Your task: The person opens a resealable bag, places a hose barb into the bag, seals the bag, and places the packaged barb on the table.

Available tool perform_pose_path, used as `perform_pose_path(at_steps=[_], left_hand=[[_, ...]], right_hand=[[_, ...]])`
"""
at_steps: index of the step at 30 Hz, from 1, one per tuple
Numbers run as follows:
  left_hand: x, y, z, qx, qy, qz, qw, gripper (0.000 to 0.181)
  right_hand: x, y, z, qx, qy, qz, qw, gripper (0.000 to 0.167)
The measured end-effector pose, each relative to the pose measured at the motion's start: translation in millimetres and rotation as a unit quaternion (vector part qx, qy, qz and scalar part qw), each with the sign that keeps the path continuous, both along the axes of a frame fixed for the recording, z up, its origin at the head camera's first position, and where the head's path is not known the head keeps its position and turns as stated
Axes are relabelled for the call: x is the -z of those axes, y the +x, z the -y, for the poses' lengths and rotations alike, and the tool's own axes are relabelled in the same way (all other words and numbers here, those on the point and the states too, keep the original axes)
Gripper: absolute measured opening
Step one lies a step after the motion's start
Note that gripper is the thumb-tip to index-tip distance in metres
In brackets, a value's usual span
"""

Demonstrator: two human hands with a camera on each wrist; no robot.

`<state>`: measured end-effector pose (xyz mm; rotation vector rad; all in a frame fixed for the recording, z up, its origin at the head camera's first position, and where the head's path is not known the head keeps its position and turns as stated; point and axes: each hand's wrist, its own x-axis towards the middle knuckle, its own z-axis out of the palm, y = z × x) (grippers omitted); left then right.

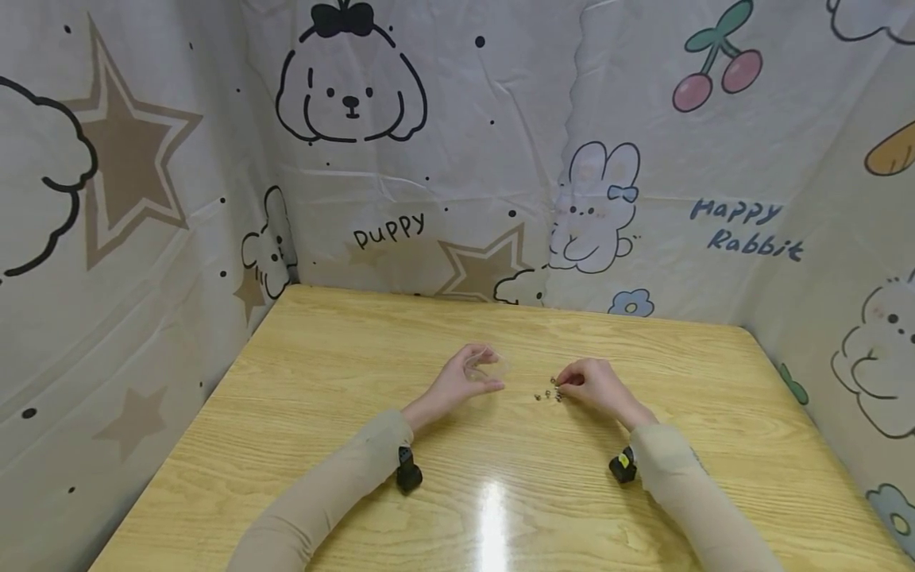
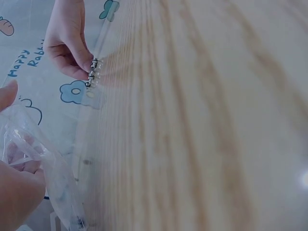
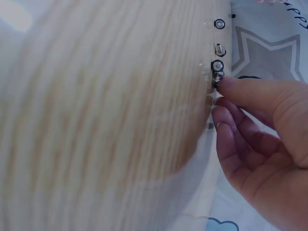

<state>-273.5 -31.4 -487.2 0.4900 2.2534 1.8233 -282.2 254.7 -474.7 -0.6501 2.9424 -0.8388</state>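
My left hand (image 1: 457, 383) holds a clear plastic bag (image 2: 57, 178), its thumb and fingers spread apart in a curve about the bag's mouth. Just above the tabletop, the bag shows only faintly in the head view. To the right, my right hand (image 1: 599, 387) has its thumb and fingertips down at a small cluster of shiny metal pieces (image 1: 547, 394). Seen from the right wrist, these are small silver pieces (image 3: 220, 49) with dark rings. The thumb tip touches one metal piece (image 3: 217, 78) at the cluster's near end; the fingertips partly hide it.
The pieces lie on a light wood-grain table (image 1: 343, 342). A patterned cloth (image 1: 457, 159) hangs behind it and along both sides. Dark wrist cameras (image 1: 409, 471) sit under the sleeves. Glare shows on the table's near part.
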Motion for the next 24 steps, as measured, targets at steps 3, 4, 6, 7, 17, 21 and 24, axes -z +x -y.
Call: perform_pose_path(at_steps=[3, 4, 6, 7, 17, 21, 24], left_hand=[[0.1, -0.8, -0.4, 0.004, -0.001, -0.004, 1.0000, 0.061], [-0.4, -0.7, -0.5, 0.004, 0.000, -0.004, 1.0000, 0.061], [-1.0, -0.9, -0.9, 0.003, 0.000, -0.006, 1.0000, 0.061], [-1.5, -0.7, -1.0, 0.004, 0.001, -0.007, 1.0000, 0.060], [1.1, -0.3, -0.4, 0.005, -0.010, -0.028, 0.9995, 0.061], [0.9, 0.5, -0.2, 0.005, -0.011, -0.027, 0.9996, 0.060], [-0.2, 0.9, -0.6, 0.005, -0.001, -0.012, 0.9999, 0.059]], right_hand=[[0.3, 0.4, -0.5, 0.003, 0.003, -0.007, 1.0000, 0.006], [0.3, 0.7, -0.7, 0.003, 0.004, -0.010, 0.9999, 0.006], [0.2, 1.3, -0.9, 0.002, 0.009, -0.016, 0.9998, 0.004], [0.0, 1.6, -0.7, 0.004, 0.011, -0.017, 0.9998, 0.004], [-14.2, 3.7, 9.7, 0.001, -0.017, -0.018, 0.9997, 0.007], [-27.9, 5.6, 21.1, -0.010, -0.036, -0.025, 0.9990, 0.006], [-40.0, 7.6, 33.0, -0.021, -0.055, -0.030, 0.9978, 0.006]])
